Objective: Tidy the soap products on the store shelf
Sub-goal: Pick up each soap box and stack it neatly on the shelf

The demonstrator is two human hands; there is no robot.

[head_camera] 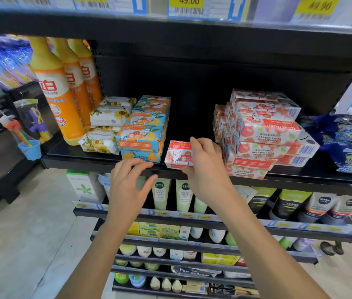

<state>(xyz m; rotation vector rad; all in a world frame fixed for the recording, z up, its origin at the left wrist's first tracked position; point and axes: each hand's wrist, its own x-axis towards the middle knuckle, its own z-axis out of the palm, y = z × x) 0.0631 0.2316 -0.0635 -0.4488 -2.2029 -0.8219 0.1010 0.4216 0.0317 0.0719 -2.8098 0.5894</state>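
While right fingers pinch the red box beside blue boxes, left fingers spread.

A yellow paper price tag on the upper shelf edge reads "49.00". A blurred yellow tag far right looks like "49.90". "Goat Soap" stands on the blue-and-yellow cardboard carton, partly hidden on the small red-and-white cardboard carton, and upside down on the red-and-white pomegranate box. Grey plastic tubes at lower right read "NIVEA". A dark flat packet near the bottom reads "PRP Colla".

Head camera looks forward and down, close to the shelf
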